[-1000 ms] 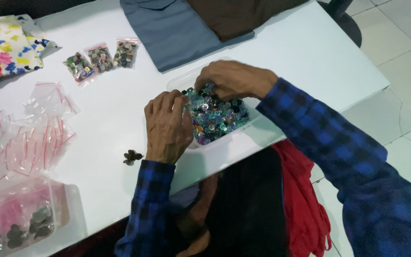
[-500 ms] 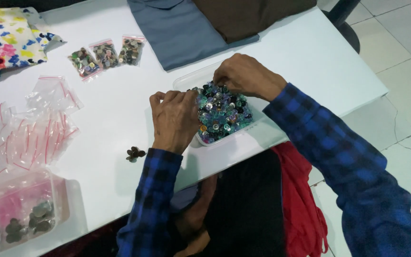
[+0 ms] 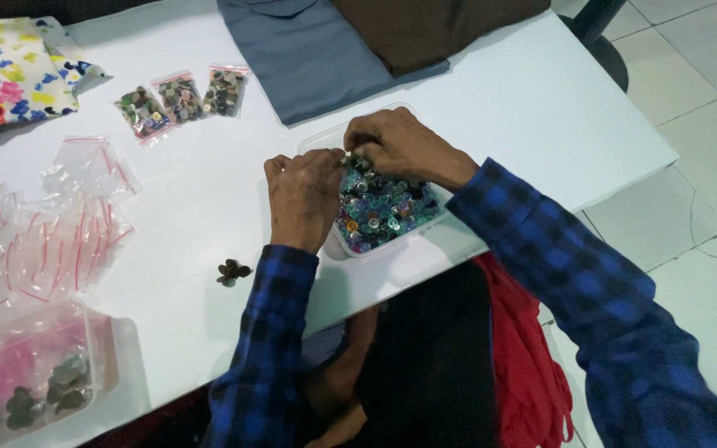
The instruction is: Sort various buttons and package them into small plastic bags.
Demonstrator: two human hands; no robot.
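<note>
Buttons [image 3: 383, 211], a mixed-colour heap, sat in a clear plastic tub [image 3: 350, 246] at the near edge of the white table [image 3: 524, 91], right in front of the person. Largest to smallest otherwise: folded grey-blue cloth [image 3: 309, 50] and brown cloth [image 3: 425, 29] at the far side, floral fabric [image 3: 10, 58] far left, a pile of empty zip bags [image 3: 51, 232] left, a second clear tray [image 3: 35, 382] with dark buttons near left, three filled bags [image 3: 180, 99], a few loose dark buttons [image 3: 232, 272].

Versus a second earlier: both hands had shifted toward the tub's far-left corner and closed up. Left hand [image 3: 302, 199] curled at the rim, fingertips meeting the right's; right hand [image 3: 396, 145] over the heap, fingers bunched, apparently pinching a small button between them. Looked like one piece being picked, sorting ongoing.
</note>
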